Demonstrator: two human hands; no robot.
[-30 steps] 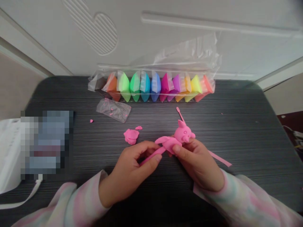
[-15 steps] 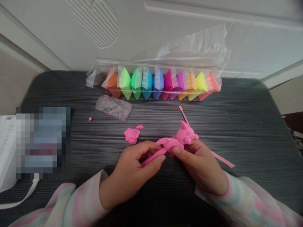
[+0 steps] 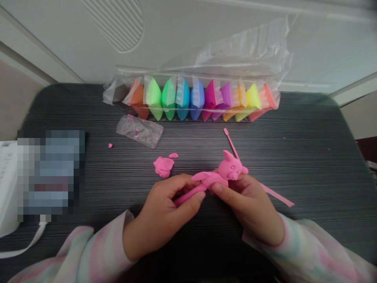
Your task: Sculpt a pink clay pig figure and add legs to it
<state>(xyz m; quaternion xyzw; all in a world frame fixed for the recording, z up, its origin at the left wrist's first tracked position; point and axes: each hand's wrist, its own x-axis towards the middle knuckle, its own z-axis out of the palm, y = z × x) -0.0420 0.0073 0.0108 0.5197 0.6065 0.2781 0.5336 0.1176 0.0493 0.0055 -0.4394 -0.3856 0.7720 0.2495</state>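
My right hand (image 3: 256, 208) is closed around a pink clay pig figure (image 3: 229, 166), its thumb pressed on the body. The pig has pointed ears, round eyes and a snout. My left hand (image 3: 156, 216) pinches a slim pink rod (image 3: 190, 194) between thumb and fingers. The rod's far end meets the pig's body; whether it is a tool or part of the figure I cannot tell. Just beyond my left hand lies a lump of pink clay (image 3: 164, 166) with a smaller scrap (image 3: 173, 155) beside it.
A clear bag of coloured clay packets (image 3: 182, 96) lies along the table's back edge. Before it are a crumpled clear wrapper (image 3: 140, 131) and a pink modelling tool (image 3: 231, 141). A flat pink strip (image 3: 278, 195) sticks out past my right hand. At left is a blurred-out device (image 3: 54, 173) with a white cable (image 3: 32, 241).
The view has shifted slightly. Both hands keep their hold on the pig and the rod, with barely any movement.
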